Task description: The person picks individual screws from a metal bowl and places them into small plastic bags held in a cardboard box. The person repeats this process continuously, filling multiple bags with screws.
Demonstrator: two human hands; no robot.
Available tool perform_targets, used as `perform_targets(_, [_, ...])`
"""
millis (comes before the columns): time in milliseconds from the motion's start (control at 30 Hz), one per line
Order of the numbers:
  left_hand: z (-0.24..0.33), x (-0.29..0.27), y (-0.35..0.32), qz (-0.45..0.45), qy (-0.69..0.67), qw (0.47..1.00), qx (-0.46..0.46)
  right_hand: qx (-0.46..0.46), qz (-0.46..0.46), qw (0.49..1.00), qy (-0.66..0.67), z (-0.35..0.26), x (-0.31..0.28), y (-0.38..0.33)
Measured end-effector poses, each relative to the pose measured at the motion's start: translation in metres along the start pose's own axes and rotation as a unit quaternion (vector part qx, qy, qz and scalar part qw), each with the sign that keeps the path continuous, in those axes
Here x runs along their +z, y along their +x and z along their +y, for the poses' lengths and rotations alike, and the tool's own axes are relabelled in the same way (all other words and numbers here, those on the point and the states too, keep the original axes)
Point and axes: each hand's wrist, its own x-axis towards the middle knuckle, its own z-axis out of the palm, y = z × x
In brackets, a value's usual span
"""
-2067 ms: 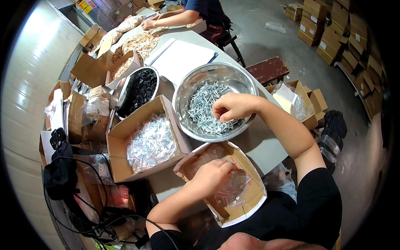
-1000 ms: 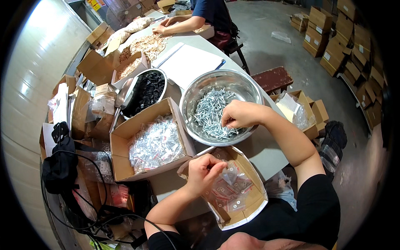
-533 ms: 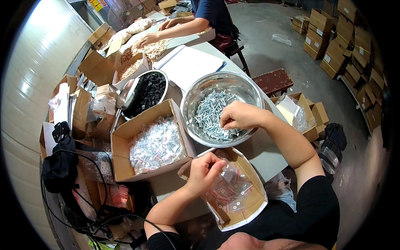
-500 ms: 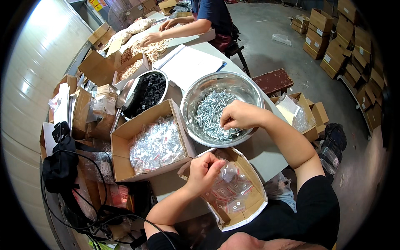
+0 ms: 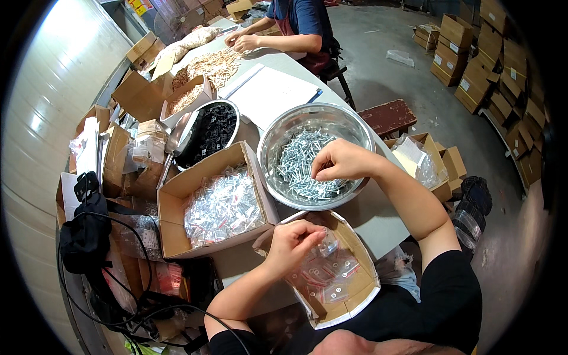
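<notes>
My right hand (image 5: 340, 161) reaches into a big steel bowl (image 5: 278, 133) and pinches at the silver screws (image 5: 299, 165) heaped in it. My left hand (image 5: 291, 244) hovers over the near cardboard box (image 5: 361, 296) and holds a small clear plastic bag (image 5: 326, 244) by its top edge. More small clear bags (image 5: 328, 278) lie in that box. To the left stands a larger cardboard box (image 5: 177, 192) full of filled clear packets (image 5: 222, 204).
A second steel bowl (image 5: 188, 121) of black parts sits behind the packet box. White paper (image 5: 272, 92) lies on the table beyond. Another person's hands (image 5: 242, 41) work at the far end. Cardboard boxes, a black bag with cables (image 5: 83, 236) and a wooden bench (image 5: 387, 116) surround the table.
My right hand has stayed in the screw bowl, shifting slightly. My left hand has lifted a small clear bag up out of the near box.
</notes>
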Motion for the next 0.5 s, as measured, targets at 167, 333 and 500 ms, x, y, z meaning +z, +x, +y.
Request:
perform_targets(167, [-0.01,-0.009,-0.004,-0.001,-0.043,0.999,-0.018,0.004,-0.025,0.997,0.068,-0.016,-0.002,-0.004])
perform_targets(333, [0.008,-0.004,0.005,-0.01,-0.049,0.999,-0.001,-0.054,-0.034,0.992,0.105,-0.023,0.001,-0.009])
perform_targets(500, [0.002,-0.002,0.007,-0.032,-0.09,0.991,0.094,-0.097,-0.072,0.983,0.136,-0.036,0.008,-0.015])
